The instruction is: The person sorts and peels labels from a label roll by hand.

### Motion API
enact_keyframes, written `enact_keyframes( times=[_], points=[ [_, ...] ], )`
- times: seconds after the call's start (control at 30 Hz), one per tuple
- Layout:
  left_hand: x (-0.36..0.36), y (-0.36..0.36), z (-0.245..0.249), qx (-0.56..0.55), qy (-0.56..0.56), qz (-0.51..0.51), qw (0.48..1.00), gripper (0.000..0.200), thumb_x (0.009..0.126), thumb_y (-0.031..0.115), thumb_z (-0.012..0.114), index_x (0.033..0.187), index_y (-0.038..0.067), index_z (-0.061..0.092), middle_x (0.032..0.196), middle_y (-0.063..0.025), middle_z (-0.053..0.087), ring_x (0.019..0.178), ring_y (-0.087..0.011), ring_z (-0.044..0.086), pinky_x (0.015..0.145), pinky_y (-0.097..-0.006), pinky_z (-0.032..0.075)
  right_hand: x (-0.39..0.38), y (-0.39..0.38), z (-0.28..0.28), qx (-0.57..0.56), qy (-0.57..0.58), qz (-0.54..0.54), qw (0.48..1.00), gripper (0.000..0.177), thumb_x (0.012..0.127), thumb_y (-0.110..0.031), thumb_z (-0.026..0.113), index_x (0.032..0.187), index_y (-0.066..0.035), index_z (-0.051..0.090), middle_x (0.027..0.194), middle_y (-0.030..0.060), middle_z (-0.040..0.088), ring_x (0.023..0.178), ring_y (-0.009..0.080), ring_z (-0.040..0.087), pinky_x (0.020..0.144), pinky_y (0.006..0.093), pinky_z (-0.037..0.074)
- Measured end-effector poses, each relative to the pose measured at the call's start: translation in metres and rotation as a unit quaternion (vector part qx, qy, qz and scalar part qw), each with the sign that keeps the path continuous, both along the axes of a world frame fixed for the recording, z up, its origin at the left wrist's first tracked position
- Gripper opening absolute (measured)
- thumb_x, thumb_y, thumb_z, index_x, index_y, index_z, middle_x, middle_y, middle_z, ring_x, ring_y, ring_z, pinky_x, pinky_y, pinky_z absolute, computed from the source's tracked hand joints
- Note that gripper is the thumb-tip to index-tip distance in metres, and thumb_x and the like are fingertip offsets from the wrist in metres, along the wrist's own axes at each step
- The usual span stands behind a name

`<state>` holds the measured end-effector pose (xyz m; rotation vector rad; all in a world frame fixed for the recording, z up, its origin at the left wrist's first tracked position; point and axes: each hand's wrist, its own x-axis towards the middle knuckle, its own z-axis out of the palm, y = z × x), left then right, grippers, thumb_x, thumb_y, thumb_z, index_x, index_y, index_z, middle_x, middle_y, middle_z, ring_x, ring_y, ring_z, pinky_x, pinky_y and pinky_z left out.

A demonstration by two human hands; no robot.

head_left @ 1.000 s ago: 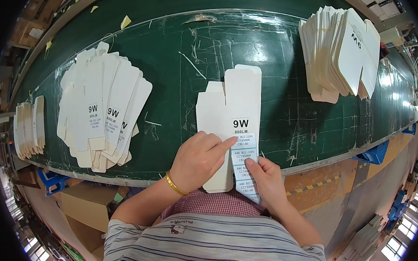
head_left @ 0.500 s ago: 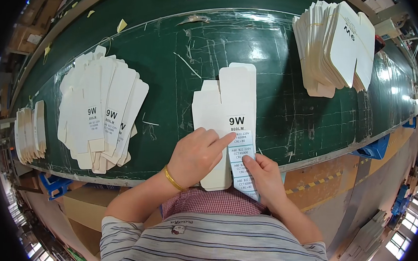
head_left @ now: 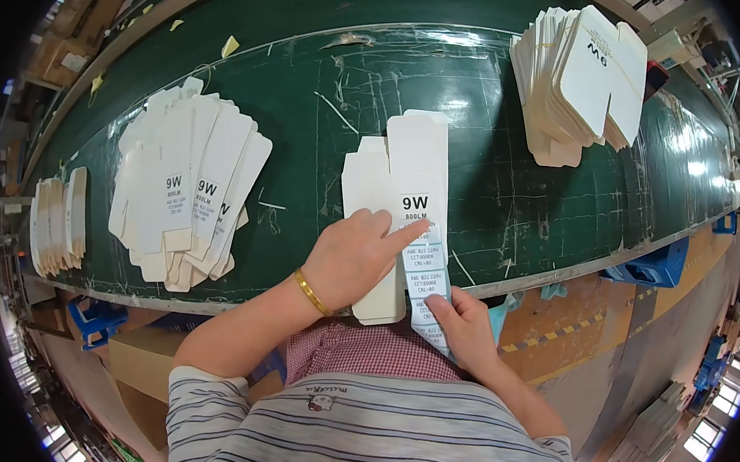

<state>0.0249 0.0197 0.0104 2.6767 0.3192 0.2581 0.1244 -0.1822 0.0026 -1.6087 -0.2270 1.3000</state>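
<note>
A flat white carton printed "9W 800LM" lies on the green table in front of me. My left hand rests over it, index finger stretched onto the top label below the print, the other fingers curled. My right hand pinches a strip of pale blue labels between thumb and fingers. The strip's upper end lies on the carton, and its lower end hangs past the table edge. The labels read "A60 B22 220V CCT:6500K CRI>80".
Fanned cartons with labels lie at the left, with a smaller stack beyond them. A thick stack of cartons stands at the back right. A blue stool is below the table's right edge.
My right hand has moved slightly down along the label strip, and more of the strip shows above it. My left index finger has shifted a little to the right. The camera view has shifted slightly.
</note>
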Motion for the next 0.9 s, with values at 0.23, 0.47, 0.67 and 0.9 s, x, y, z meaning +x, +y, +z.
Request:
enact_keyframes(
  times=[0.23, 0.47, 0.67, 0.9],
  points=[
    [-0.019, -0.009, -0.004, 0.046, -0.035, -0.008, 0.998, 0.041, 0.078, 0.005, 0.062, 0.118, 0.012, 0.064, 0.079, -0.0063, 0.050, 0.073, -0.0227, 0.051, 0.066, -0.0340, 0.047, -0.003, -0.051, -0.006, 0.071, 0.012, 0.001, 0.997, 0.026, 0.095, -0.012, 0.057, 0.114, 0.005, 0.062, 0.100, 0.0069, 0.067, 0.088, 0.0103, 0.060, 0.079, 0.0253, 0.049],
    [0.004, -0.026, 0.008, 0.107, -0.099, -0.039, 0.989, 0.035, 0.077, 0.015, 0.069, 0.109, 0.004, 0.064, 0.094, -0.0089, 0.058, 0.085, -0.0246, 0.057, 0.075, -0.0357, 0.048, 0.001, -0.070, -0.003, 0.146, -0.001, -0.039, 0.988, 0.025, 0.095, -0.012, 0.059, 0.115, 0.003, 0.061, 0.106, 0.0053, 0.065, 0.092, 0.0099, 0.057, 0.083, 0.0262, 0.047],
    [0.011, -0.027, -0.008, 0.173, -0.045, -0.095, 0.979, 0.018, 0.074, 0.011, 0.063, 0.090, 0.003, 0.061, 0.081, -0.0072, 0.058, 0.077, -0.0243, 0.060, 0.071, -0.0351, 0.052, 0.006, -0.064, 0.015, 0.169, -0.128, -0.045, 0.976, 0.027, 0.091, -0.009, 0.062, 0.116, 0.001, 0.060, 0.103, 0.0042, 0.064, 0.090, 0.0087, 0.056, 0.081, 0.0249, 0.046],
    [-0.024, 0.002, 0.057, 0.248, -0.107, -0.109, 0.957, 0.012, 0.069, 0.010, 0.064, 0.079, 0.007, 0.059, 0.077, -0.0050, 0.056, 0.071, -0.0232, 0.060, 0.061, -0.0348, 0.050, -0.005, -0.047, 0.024, 0.190, -0.207, 0.045, 0.959, 0.023, 0.087, -0.007, 0.064, 0.108, 0.001, 0.063, 0.099, 0.0041, 0.064, 0.089, 0.0118, 0.057, 0.082, 0.0260, 0.045]
  ],
)
